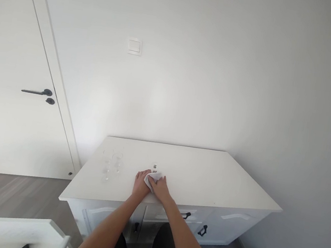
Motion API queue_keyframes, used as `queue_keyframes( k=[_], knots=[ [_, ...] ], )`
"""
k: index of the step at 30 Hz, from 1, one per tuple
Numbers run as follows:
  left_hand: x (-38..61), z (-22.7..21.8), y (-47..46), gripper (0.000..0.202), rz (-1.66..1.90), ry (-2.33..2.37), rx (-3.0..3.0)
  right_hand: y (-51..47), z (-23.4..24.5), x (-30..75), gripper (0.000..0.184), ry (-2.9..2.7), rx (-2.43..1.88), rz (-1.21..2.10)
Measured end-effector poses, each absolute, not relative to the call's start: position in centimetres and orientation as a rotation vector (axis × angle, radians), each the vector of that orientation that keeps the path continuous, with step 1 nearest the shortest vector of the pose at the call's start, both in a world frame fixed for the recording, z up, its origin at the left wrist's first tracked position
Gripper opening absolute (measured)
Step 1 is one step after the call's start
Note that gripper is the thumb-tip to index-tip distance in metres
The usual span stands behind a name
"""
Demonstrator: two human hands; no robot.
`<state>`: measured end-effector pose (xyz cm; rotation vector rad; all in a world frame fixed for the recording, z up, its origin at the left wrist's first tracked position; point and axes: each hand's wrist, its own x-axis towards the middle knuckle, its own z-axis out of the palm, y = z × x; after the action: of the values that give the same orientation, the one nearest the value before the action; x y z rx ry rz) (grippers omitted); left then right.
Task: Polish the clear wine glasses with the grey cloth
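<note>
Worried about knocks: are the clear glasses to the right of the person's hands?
No, the clear glasses are left of the left hand, on top of the white cabinet.

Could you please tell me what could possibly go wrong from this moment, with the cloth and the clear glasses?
The clear glasses barely show against the white cabinet top, so the left hand, the nearer one, might knock them by accident. The small clear item just beyond the white cloth could slip or tip if pushed; whether a hand grips it is hidden.
</note>
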<state>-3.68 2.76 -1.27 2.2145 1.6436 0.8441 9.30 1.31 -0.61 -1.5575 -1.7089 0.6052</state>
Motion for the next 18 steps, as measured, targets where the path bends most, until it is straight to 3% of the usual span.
queue_keyframes(
  k=[5,10,15,18],
  knots=[
    [-3.7,-0.9,2.5,0.036,0.875,1.651,2.236,-0.6,-1.8,7.5,0.051,-1.645,-1.567,0.448],
    [-3.4,-0.7,2.9,0.041,0.678,1.700,2.287,1.5,2.4,7.6,0.062,-1.623,-1.386,0.617],
    [-3.4,-1.0,3.2,0.044,0.641,1.722,2.295,3.5,3.3,8.7,0.032,-1.706,-1.496,0.686],
    [-3.4,-1.1,3.0,0.048,0.663,1.721,2.287,2.5,1.4,8.6,0.030,-1.629,-1.541,0.621]
  ],
)
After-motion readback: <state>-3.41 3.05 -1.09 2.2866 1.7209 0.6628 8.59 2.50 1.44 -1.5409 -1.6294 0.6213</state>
